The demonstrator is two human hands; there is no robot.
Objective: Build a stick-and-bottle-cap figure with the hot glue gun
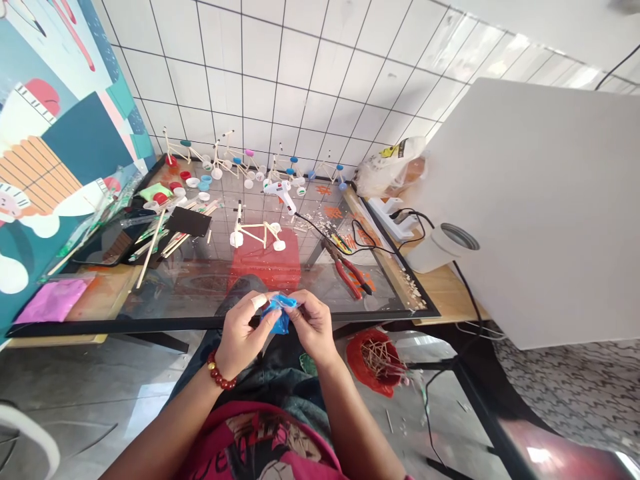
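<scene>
A small blue plastic packet [280, 321] is pinched between my two hands, just in front of the glass table's near edge. My left hand [243, 331] grips its left side with thumb and fingers; a bandage wraps one finger. My right hand [313, 325] holds the packet's upper right side. Beyond my hands, a small stick-built bicycle model [257, 235] with white cap wheels stands on the glass. Behind it lies a white glue gun [281, 195]. Red-handled pliers [347, 277] rest to the right.
Several finished stick models [231, 162] line the back edge. Bottle caps, a black card [189, 221] and sticks lie left, near a pink packet [53, 300]. A power strip [393, 217] and white canister [435, 250] stand right. A red bin [375, 363] of sticks is below.
</scene>
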